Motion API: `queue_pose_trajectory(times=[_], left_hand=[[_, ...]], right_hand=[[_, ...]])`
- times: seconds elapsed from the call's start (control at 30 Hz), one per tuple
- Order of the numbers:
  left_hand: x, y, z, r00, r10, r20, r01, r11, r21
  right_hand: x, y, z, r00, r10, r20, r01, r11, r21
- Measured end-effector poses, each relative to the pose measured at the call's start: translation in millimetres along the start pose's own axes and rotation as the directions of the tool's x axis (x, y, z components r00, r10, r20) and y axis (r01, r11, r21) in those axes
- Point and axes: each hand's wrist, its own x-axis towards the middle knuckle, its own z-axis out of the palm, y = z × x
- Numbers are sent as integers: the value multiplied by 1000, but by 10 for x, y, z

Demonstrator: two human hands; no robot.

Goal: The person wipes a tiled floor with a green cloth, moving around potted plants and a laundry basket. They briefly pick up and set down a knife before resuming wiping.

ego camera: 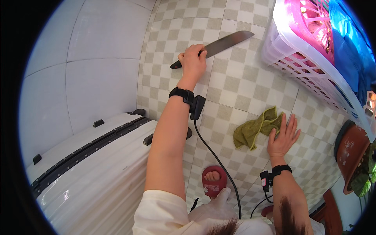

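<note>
My left hand (194, 60) is closed round the black handle of a large kitchen knife (229, 44), its broad blade pointing up and to the right over the checkered tile floor. My right hand (283, 136) is spread, palm down, by the right end of a crumpled olive-green cloth (254, 129) lying on the tiles; its fingertips and thumb are at the cloth's edge. Each wrist carries a black strap with a small cabled device.
A white ribbed hard-shell suitcase (97, 182) lies at the lower left by the tiled wall. White and pink plastic baskets (311, 53) holding a blue plastic bag (349, 53) stand at the upper right. A brown planter (351, 154) is below them. A red slipper (214, 188) is on one foot.
</note>
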Motion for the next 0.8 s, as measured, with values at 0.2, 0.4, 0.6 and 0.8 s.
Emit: queue_pose_trajectory(times=[0.2, 0.4, 0.6, 0.8], left_hand=[[7, 18, 43, 999, -37, -28, 38, 999, 38], [22, -13, 1, 997, -63, -41, 65, 997, 32], [12, 24, 12, 997, -62, -50, 63, 998, 17], [-100, 105, -116, 992, -125, -27, 125, 992, -4]], right_hand=[[2, 4, -4, 999, 19, 26, -19, 1000, -2], [19, -8, -14, 1000, 13, 19, -13, 1000, 16], [19, -6, -23, 1000, 15, 25, -15, 1000, 13], [7, -22, 5, 1000, 4, 19, -4, 1000, 7]])
